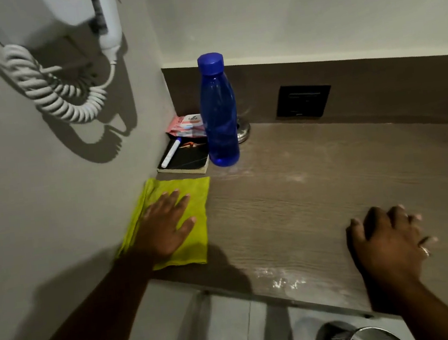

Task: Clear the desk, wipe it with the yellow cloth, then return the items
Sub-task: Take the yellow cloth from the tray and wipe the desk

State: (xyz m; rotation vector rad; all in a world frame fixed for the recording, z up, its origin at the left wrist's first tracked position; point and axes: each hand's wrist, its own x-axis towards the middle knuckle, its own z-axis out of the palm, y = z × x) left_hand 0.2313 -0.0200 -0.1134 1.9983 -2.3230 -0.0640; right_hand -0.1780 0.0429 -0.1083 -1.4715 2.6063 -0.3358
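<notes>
Two hands lay open, gripping nothing; the left hand (168, 227) pressed flat on the yellow cloth (189, 199) at eight o'clock on the desk (304, 193), seemingly ready to wipe; the right hand (389, 240) braced at four o'clock; the blue bottle (218, 114) stood uncleared at eleven.

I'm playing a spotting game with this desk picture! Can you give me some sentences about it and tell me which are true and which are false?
1. The left hand lies flat on the yellow cloth. True.
2. The blue bottle is lying on its side. False: it stands upright with its cap on.
3. A white pen rests on top of the black notebook. True.
4. The right hand is holding the bottle. False: it rests on the desk, far from the bottle.
5. The desk has already been cleared. False: the bottle, notebook and a pink packet are on it.
</notes>
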